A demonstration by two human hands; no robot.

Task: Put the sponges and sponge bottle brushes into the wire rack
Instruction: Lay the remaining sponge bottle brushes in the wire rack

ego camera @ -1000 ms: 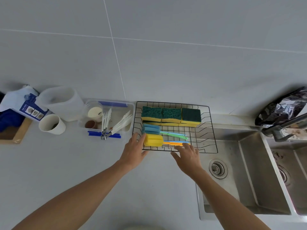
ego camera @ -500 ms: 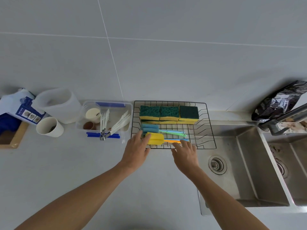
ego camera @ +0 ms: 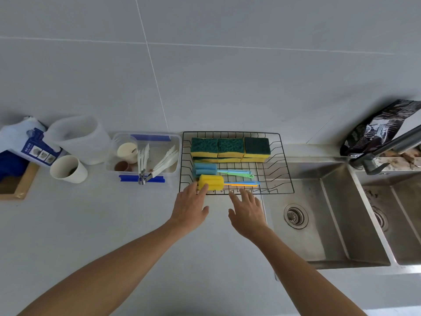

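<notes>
The black wire rack [ego camera: 287, 176] stands on the counter beside the sink. Along its back lie several green-and-yellow sponges [ego camera: 230, 148], stacked in two layers. In front of them rest blue-headed bottle brushes [ego camera: 205, 169] with green handles, and a yellow-headed bottle brush [ego camera: 213, 181] with an orange and blue handle. My left hand [ego camera: 190, 207] is at the rack's front left corner, fingers spread, fingertips touching the yellow brush head. My right hand [ego camera: 247, 210] hovers with fingers apart just in front of the rack's front rim, holding nothing.
A clear plastic box [ego camera: 145, 156] with tongs, white utensils and small cups sits left of the rack. Further left are a white cup [ego camera: 68, 169], a translucent jug [ego camera: 79, 137] and a blue-and-white package [ego camera: 22, 140]. A double steel sink [ego camera: 330, 215] and faucet [ego camera: 387, 149] lie right.
Both hands have drawn back a little toward me from the rack. My right hand has left the brush handles and now sits outside the front rim.
</notes>
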